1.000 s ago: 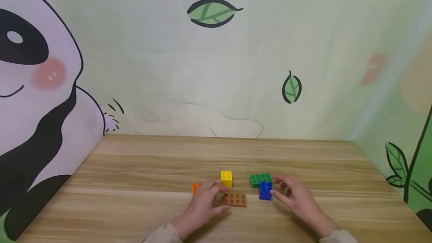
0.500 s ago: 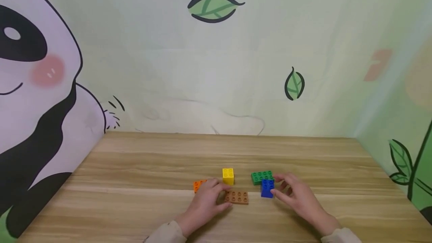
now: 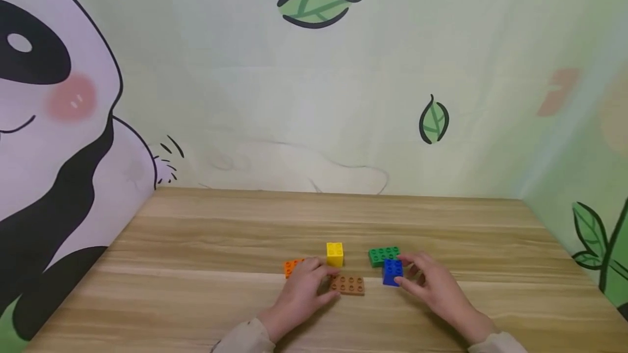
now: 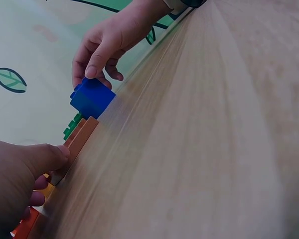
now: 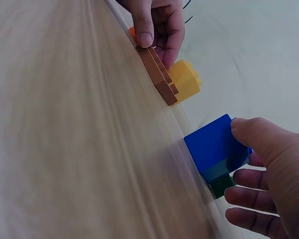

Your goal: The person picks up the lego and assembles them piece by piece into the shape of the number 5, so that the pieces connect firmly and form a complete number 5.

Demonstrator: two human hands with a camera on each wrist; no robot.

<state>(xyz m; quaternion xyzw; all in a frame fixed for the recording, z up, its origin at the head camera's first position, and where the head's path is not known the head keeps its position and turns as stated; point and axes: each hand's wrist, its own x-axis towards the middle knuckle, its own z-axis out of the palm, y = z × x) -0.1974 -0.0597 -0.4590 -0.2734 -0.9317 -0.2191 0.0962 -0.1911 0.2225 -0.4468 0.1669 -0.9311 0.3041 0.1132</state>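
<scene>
A flat brown toy building brick (image 3: 348,285) lies on the table in the head view. My left hand (image 3: 301,290) pinches its left end with thumb and index finger. To the right stands a taller blue building brick (image 3: 391,273), gripped at its right side between the thumb and index finger of my right hand (image 3: 436,287). In the right wrist view the thumb presses the face of the blue brick (image 5: 214,144). A green brick (image 3: 384,255) is just behind it, partly covered. The left thumb lies on the brown brick (image 4: 79,144) in the left wrist view.
A yellow brick (image 3: 335,255) stands behind the brown one. An orange brick (image 3: 293,267) is partly hidden behind the left hand. The wooden table (image 3: 221,233) ends at a backdrop (image 3: 235,70) printed with leaves and a panda.
The whole head view has shifted slightly, with the scene sitting a little higher and further right. Hands and bricks keep their places relative to one another.
</scene>
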